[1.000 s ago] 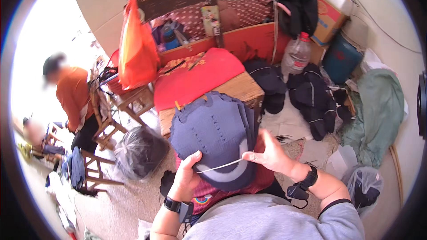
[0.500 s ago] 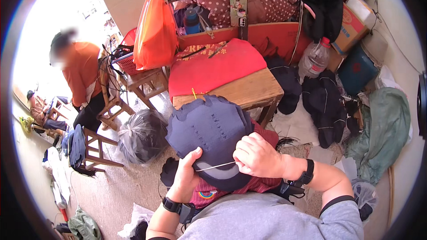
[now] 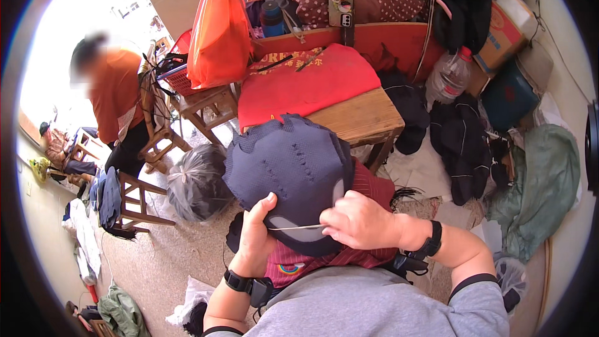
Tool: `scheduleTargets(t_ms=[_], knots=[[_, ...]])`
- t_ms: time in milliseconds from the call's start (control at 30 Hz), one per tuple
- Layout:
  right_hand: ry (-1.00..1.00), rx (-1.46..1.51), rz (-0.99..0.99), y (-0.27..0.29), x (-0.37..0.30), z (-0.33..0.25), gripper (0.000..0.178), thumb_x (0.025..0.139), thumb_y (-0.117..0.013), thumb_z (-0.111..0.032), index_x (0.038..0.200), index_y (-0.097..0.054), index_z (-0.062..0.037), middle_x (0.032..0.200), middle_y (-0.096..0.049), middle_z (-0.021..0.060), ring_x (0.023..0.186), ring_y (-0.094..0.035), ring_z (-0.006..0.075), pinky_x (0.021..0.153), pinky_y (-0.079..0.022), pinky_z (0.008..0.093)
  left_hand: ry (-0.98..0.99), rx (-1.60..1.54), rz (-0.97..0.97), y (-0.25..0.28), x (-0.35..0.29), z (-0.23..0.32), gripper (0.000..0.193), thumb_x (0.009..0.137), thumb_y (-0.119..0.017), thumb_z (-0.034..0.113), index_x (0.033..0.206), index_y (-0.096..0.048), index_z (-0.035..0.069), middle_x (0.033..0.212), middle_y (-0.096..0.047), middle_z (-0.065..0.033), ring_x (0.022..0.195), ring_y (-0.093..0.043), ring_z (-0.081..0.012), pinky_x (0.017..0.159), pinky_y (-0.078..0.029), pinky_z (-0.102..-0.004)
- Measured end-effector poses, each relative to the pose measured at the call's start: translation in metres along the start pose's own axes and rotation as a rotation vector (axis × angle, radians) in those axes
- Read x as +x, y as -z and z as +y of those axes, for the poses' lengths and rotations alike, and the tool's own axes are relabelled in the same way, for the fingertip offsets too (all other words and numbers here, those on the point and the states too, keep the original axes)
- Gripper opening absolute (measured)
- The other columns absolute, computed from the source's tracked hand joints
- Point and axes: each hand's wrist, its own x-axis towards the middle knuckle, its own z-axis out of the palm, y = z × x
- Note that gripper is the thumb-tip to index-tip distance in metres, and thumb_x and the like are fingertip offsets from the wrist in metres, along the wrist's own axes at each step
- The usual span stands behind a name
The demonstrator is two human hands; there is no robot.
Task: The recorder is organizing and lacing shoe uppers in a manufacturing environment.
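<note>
A rounded piece of dark navy knitted fabric (image 3: pixel 284 162) with a jagged far edge and two rows of small holes lies over my lap. Along its near part runs a curved light-grey patch (image 3: pixel 306 231). My left hand (image 3: pixel 254 237) grips the near left edge, thumb on top and fingers out of sight underneath. With closed fingers, my right hand (image 3: pixel 357 219) pinches a thin white cord (image 3: pixel 290 228) above the near right part. The cord stretches nearly straight across the patch to my left thumb; its far end is hidden there.
Ahead stands a wooden table (image 3: pixel 355 117) under a red cloth (image 3: pixel 312 84). A stuffed grey plastic bag (image 3: pixel 198 182) sits on the floor to the left. Dark garments (image 3: pixel 460 150) pile up at right. A person in orange (image 3: pixel 118 93) is at the far left.
The fabric has tilted and shifted slightly left. My right hand has moved slightly left and turned, so the visible cord between my hands is a little shorter and lies flatter. My left grip stays.
</note>
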Motion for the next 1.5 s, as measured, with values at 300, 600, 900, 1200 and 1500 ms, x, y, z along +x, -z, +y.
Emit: scheduleTargets(t_ms=[300, 600, 900, 1200, 1500], knots=[[0.026, 0.342, -0.273, -0.008, -0.034, -0.004, 0.009, 0.081, -0.065, -0.008, 0.088, -0.06, -0.0072, 0.067, -0.061, 0.0101, 0.062, -0.063, 0.0296, 0.056, -0.051, 0.0397, -0.229, -0.176, 0.093, 0.013, 0.001, 0.04, 0.056, 0.091, -0.062, 0.029, 0.136, -0.049, -0.001, 0.132, -0.058, -0.0149, 0.12, -0.057, -0.0301, 0.106, -0.043, -0.0436], [-0.7, 0.292, 0.061, 0.018, -0.07, 0.005, 0.002, 0.09, -0.062, -0.001, 0.09, -0.064, -0.0003, 0.073, -0.062, 0.006, 0.062, -0.057, 0.0116, 0.058, -0.046, 0.0268, -0.427, 0.141, 0.3, 0.168, -0.047, 0.105, 0.053, 0.086, -0.066, 0.019, 0.13, -0.052, -0.006, 0.123, -0.062, -0.0142, 0.111, -0.061, -0.0267, 0.1, -0.048, -0.0388], [-0.949, 0.392, 0.082, 0.0, -0.078, 0.013, 0.005, 0.092, -0.06, -0.002, 0.088, -0.062, -0.0006, 0.07, -0.06, -0.0016, 0.061, -0.051, 0.0042, 0.055, -0.04, 0.0223, 0.098, 0.367, 0.468, 0.318, -0.06, 0.018, 0.062, 0.076, -0.074, 0.017, 0.13, -0.053, -0.004, 0.117, -0.065, -0.014, 0.103, -0.065, -0.026, 0.094, -0.051, -0.0379], [-1.07, 0.314, 0.057, 0.013, -0.064, 0.008, 0.009, 0.094, -0.06, -0.007, 0.088, -0.063, -0.0008, 0.069, -0.06, -0.0021, 0.057, -0.054, 0.004, 0.052, -0.042, 0.0212, 0.266, 0.276, 0.315, 0.392, -0.012, -0.054, 0.055, 0.078, -0.077, 0.02, 0.124, -0.058, -0.004, 0.111, -0.068, -0.0125, 0.096, -0.067, -0.0257, 0.089, -0.054, -0.0379], [-1.041, 0.314, 0.039, 0.019, -0.045, 0.01, 0.008, 0.095, -0.06, -0.007, 0.095, -0.065, -0.0012, 0.071, -0.061, -0.0008, 0.063, -0.057, 0.0054, 0.057, -0.046, 0.022, 0.173, 1.067, 0.66, 0.468, 0.024, -0.143, 0.06, 0.068, -0.08, 0.021, 0.12, -0.062, -0.002, 0.113, -0.069, -0.0197, 0.108, -0.067, -0.0295, 0.093, -0.052, -0.0383]])
